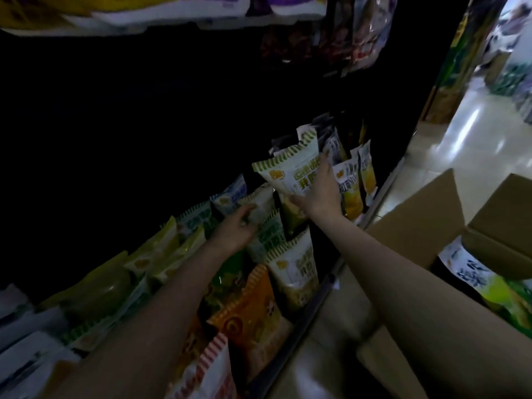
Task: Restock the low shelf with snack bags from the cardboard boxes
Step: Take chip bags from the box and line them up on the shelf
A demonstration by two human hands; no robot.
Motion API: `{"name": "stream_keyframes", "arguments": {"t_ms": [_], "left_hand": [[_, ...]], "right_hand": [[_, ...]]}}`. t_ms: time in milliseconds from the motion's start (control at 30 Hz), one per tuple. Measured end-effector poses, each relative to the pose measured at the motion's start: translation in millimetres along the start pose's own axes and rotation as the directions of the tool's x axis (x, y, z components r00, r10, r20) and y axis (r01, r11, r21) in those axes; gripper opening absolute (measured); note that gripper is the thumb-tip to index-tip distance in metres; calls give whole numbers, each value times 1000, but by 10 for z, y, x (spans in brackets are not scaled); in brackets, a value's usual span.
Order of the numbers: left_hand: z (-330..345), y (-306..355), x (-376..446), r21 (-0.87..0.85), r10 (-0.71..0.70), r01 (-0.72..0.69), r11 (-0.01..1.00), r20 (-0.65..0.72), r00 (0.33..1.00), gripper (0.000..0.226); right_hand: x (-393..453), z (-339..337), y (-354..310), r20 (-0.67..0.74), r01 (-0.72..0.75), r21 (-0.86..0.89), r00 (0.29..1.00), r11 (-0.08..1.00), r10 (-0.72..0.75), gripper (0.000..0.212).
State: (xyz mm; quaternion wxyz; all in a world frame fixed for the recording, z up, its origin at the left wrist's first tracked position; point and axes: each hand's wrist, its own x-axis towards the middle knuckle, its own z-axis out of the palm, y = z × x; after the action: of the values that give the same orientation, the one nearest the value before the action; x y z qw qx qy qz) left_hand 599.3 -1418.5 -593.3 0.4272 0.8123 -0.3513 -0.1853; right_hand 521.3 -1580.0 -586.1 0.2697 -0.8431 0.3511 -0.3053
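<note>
A person's right hand (319, 191) grasps a white snack bag with a green striped top edge (290, 171), holding it tilted just above the rows of bags standing on the low shelf (296, 321). The left hand (236, 228) reaches into the row beside it, fingers curled against the top of a pale bag (260, 204) already on the shelf; whether it grips that bag cannot be told. To the right, an open cardboard box (431, 223) sits on the glossy floor (460, 133), with more green-and-white bags (489, 286) inside.
</note>
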Motion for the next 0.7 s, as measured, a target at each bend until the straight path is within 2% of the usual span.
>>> {"name": "stream_keyframes", "arguments": {"t_ms": [133,233,300,400,467,533,567,633,700], "left_hand": [[223,-430,424,222,-11,-1,975,54,999,47],[401,-653,617,430,-6,-69,900,171,985,52],[487,-742,669,575,-40,-95,813,217,975,62],[526,-711,670,786,-64,-95,611,168,984,65],[484,-629,654,815,-98,-59,576,141,985,64],[436,-578,646,819,-102,-47,571,128,987,60],[418,-564,631,824,-99,-45,565,122,988,58],[398,-551,593,828,-108,-43,559,125,986,57],[388,-552,589,790,-131,-45,612,157,979,63]], "right_hand": [[265,319,445,8,-95,-71,995,993,95,106],[337,532,706,63,-114,-77,991,990,119,107],[334,654,833,90,-170,-51,981,984,174,110],[325,744,911,158,-256,74,957,964,242,110],[373,732,892,309,-314,150,916,937,257,87],[420,688,837,523,-328,56,814,943,252,58],[438,693,822,573,-323,1,776,946,264,47],[458,713,796,560,-301,-32,785,953,267,45],[460,750,763,483,-266,4,845,964,231,67]]}}
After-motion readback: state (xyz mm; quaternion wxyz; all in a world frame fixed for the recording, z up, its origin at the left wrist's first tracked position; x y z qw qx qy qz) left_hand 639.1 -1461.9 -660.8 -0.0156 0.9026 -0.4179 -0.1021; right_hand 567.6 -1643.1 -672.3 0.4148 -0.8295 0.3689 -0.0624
